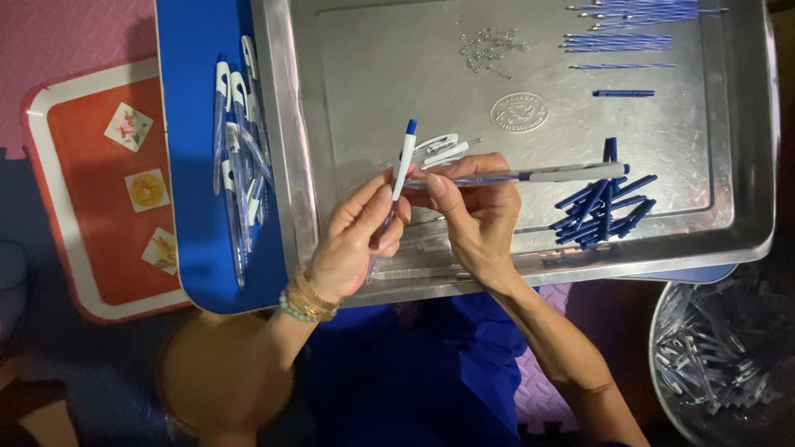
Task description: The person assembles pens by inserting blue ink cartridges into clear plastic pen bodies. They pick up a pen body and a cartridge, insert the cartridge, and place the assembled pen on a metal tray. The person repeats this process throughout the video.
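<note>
Left hand pinched white pen top between thumb and fingers; long axis near upright, blue button end pointing away from person, slightly right. Right hand pinched clear pen barrel; long axis nearly level, grey grip end pointing right. Both held just over metal tray. Two more white tops lay behind hands. Blue caps heaped right, count unclear. One blue piece alone. Refills in bundles, springs clustered, uncounted. Finished pens lay on blue tray at left, roughly six.
</note>
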